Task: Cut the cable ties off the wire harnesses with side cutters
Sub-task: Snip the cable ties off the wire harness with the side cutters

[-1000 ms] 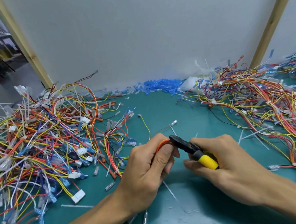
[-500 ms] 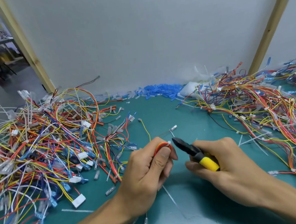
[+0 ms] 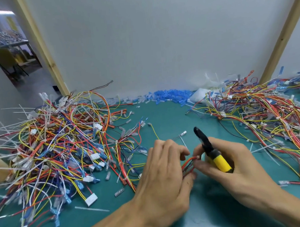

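Head camera view, looking down on a teal tabletop (image 3: 163, 116). The left hand (image 3: 165, 179) has its fingers curled and pinches a small harness (image 3: 188, 165) of red and orange wires, which sits between the two hands just above the tabletop. The right hand (image 3: 240, 169) is wrapped round the yellow handle of the side cutters (image 3: 219, 161), and its fingertips also touch the near end of the same small harness, where a pale bit shows. The cutters' black head points up and away, clear of the wires; I cannot tell whether the blades are parted. Any print on the handle is too blurred to read.

A large tangle of harnesses (image 3: 60, 145) in yellow, red, blue and white fills the left side, with white connector blocks (image 3: 91, 199) and long pale tie tails sticking out. A second tangle (image 3: 268, 115) spreads along the right. Between them lie cut tie pieces (image 3: 92, 209), a single yellow wire (image 3: 154, 130) and a clear terminal sleeve (image 3: 183, 133). A drift of blue sleeves (image 3: 171, 94) lies against the grey back panel, which has a wooden post (image 3: 43, 46) at its left edge and another at its right.
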### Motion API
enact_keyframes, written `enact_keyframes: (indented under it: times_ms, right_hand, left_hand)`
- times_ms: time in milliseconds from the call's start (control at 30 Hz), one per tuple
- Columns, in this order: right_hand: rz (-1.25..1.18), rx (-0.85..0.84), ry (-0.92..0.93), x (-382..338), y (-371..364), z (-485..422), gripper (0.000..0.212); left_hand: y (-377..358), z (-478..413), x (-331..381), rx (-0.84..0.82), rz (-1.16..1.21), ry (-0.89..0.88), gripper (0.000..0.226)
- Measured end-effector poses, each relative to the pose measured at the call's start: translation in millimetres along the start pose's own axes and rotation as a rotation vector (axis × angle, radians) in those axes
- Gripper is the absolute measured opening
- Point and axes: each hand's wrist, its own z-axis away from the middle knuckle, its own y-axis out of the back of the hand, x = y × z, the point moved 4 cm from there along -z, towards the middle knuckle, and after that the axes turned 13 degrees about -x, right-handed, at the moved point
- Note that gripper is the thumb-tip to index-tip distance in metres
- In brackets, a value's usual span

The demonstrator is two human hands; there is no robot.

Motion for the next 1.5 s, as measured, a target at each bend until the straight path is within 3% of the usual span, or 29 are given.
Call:
enact_keyframes:
  times_ms: [100,200,300,367,467,567,700,800,900,1033,1133,1233,1333,1500]
  right_hand:
    - [-0.065,0.031,-0.027,4,1,-1,0.015]
    - [-0.471,0.15,-0.089,9,15,-4,0.022]
    - [-0.662,0.279,-0.107,12,37,-6,0.012]
    - [-0.76,0.344,-0.095,13,50,-6,0.019]
    - [-0.86,0.359,-0.12,14,57,-5,0.016]
    - [-0.847,0.252,-0.151,13,52,-6,0.01]
    - [-0.773,0.175,-0.142,14,43,-5,0.01]
    - [-0.74,0.16,-0.135,13,40,-4,0.01]
    - [-0.732,0.167,-0.152,13,38,-4,0.016]
    - [-0.657,0.118,-0.223,13,30,-5,0.013]
    - [-0.571,0.085,-0.243,16,26,-4,0.014]
    - [-0.466,0.088,-0.245,16,24,-4,0.016]
    - [-0.358,0.108,-0.266,17,25,-3,0.02]
    - [-0.285,0.116,-0.282,15,26,-4,0.015]
  left_hand:
    - [1,-2,-4,-0.023,-0.054,-0.003,0.035]
    - [7,-2,-10,0.036,-0.094,0.022,0.033]
    - [16,-5,-26,0.148,-0.176,0.135,0.04]
    - [24,-8,-41,0.18,-0.228,0.234,0.045]
    - [32,-12,-66,0.177,-0.11,0.406,0.039]
    - [35,-15,-81,0.201,-0.058,0.501,0.032]
    - [44,-17,-89,0.365,0.072,0.394,0.022]
    - [37,-16,-91,0.394,0.172,0.319,0.015]
    - [28,-17,-92,0.373,0.524,0.284,0.036]
    - [23,-16,-107,0.446,0.898,0.353,0.022]
    - [14,-19,-113,0.386,1.012,0.489,0.007]
    - [10,-22,-120,0.362,1.116,0.57,0.028]
    - [7,-23,-122,0.352,1.315,0.597,0.023]
    - [8,-23,-119,0.253,1.277,0.62,0.023]
